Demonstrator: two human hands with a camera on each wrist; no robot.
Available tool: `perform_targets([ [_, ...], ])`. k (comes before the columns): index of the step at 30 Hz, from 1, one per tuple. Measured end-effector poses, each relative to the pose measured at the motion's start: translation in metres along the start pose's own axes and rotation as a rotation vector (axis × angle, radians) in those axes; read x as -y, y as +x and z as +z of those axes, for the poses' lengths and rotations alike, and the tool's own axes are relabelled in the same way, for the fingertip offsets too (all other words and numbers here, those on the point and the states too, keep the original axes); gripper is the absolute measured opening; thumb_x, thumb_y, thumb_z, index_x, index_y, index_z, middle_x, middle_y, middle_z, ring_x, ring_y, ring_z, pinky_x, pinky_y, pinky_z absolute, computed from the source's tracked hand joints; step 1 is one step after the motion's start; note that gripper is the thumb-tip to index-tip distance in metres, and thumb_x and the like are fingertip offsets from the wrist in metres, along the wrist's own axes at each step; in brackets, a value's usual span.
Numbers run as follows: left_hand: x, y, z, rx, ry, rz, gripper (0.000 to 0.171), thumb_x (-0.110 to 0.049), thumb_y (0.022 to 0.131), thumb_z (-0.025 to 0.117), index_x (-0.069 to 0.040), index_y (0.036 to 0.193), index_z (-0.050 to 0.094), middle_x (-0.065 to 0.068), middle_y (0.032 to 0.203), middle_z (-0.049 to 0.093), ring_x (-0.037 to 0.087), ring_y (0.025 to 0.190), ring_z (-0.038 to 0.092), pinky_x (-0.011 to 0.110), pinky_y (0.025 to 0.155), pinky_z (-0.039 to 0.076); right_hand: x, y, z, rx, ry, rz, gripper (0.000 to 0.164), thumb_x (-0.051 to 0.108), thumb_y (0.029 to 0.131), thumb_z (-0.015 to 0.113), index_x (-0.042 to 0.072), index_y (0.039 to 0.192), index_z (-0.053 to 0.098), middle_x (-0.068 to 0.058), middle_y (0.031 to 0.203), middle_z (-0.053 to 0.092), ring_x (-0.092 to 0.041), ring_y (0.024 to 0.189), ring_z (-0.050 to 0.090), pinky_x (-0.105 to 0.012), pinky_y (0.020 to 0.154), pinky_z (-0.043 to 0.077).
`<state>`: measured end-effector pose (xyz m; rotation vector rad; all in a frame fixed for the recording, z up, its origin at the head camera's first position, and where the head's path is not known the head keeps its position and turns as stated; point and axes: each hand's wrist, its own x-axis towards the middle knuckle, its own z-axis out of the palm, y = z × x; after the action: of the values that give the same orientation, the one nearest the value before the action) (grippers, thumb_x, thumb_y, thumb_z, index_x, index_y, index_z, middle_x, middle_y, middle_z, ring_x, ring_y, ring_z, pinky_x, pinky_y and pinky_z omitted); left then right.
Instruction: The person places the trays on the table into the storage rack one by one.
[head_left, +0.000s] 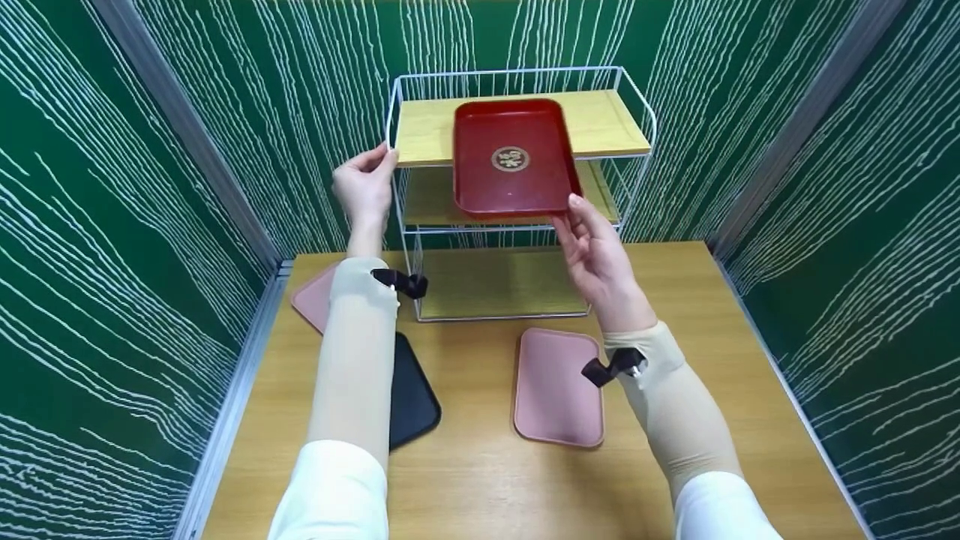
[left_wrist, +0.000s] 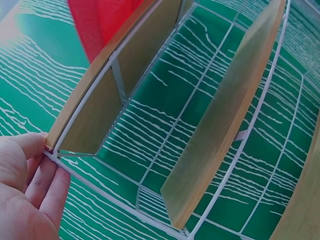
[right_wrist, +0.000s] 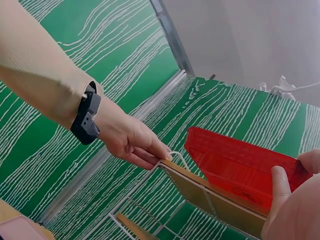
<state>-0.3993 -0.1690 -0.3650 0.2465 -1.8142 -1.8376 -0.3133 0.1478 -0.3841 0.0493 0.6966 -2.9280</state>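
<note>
A red tray (head_left: 514, 180) with a round gold emblem overlaps the top board of a white wire shelf rack (head_left: 521, 229) in the head view. My right hand (head_left: 596, 251) grips its near right corner, thumb on the rim and fingers beneath. In the right wrist view the red tray (right_wrist: 235, 167) stands tilted over the board's edge. With thumb and fingers, my left hand (head_left: 366, 184) pinches the front left corner of the rack's top level. The left wrist view shows that hand (left_wrist: 30, 185) at the frame and the board's corner.
On the wooden table (head_left: 480, 480) lie a pink tray (head_left: 559, 386) at front right, a black tray (head_left: 412, 397) partly under the left forearm, and another pink tray (head_left: 313, 296) at the left. The rack has lower boards (head_left: 502, 281). Green walls with white lines surround the table.
</note>
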Motion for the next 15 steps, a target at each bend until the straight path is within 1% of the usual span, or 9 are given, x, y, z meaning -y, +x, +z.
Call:
perform_targets([
  [3, 0.0, 0.0, 0.0, 0.0, -0.004, -0.005, 0.021, -0.015, 0.098, 0.081, -0.012, 0.118, 0.083, 0.004, 0.117, 0.078, 0.018, 0.108, 0.07, 0.024, 0.092, 0.058, -0.001, 0.007, 0.008, -0.021, 0.024, 0.041, 0.026, 0.001, 0.098, 0.076, -0.004, 0.121, 0.065, -0.015, 0.106, 0.073, -0.024, 0.095, 0.078, -0.026, 0.089, 0.06],
  [9, -0.001, -0.001, 0.001, 0.007, 0.011, -0.011, 0.023, -0.017, 0.098, 0.081, -0.012, 0.12, 0.082, 0.004, 0.118, 0.077, 0.018, 0.109, 0.07, 0.023, 0.094, 0.057, -0.008, 0.022, 0.024, -0.071, 0.028, 0.074, 0.031, 0.001, 0.097, 0.078, -0.001, 0.125, 0.066, -0.014, 0.109, 0.075, -0.022, 0.094, 0.078, -0.026, 0.085, 0.061],
  [12, -0.001, -0.002, 0.0, 0.005, 0.001, -0.018, 0.023, -0.018, 0.098, 0.082, -0.012, 0.119, 0.083, 0.005, 0.118, 0.078, 0.018, 0.11, 0.07, 0.024, 0.095, 0.057, -0.013, 0.03, 0.03, -0.078, 0.012, 0.075, 0.036, 0.001, 0.097, 0.078, -0.001, 0.13, 0.065, -0.014, 0.116, 0.074, -0.022, 0.099, 0.077, -0.026, 0.087, 0.061],
  [15, -0.001, -0.001, -0.001, 0.007, -0.015, -0.021, 0.021, -0.016, 0.098, 0.081, -0.011, 0.118, 0.083, 0.005, 0.118, 0.078, 0.019, 0.11, 0.07, 0.025, 0.094, 0.058, -0.019, 0.038, 0.036, -0.091, -0.018, 0.062, 0.036, 0.002, 0.097, 0.078, -0.002, 0.131, 0.066, -0.014, 0.117, 0.072, -0.021, 0.101, 0.075, -0.027, 0.087, 0.061],
])
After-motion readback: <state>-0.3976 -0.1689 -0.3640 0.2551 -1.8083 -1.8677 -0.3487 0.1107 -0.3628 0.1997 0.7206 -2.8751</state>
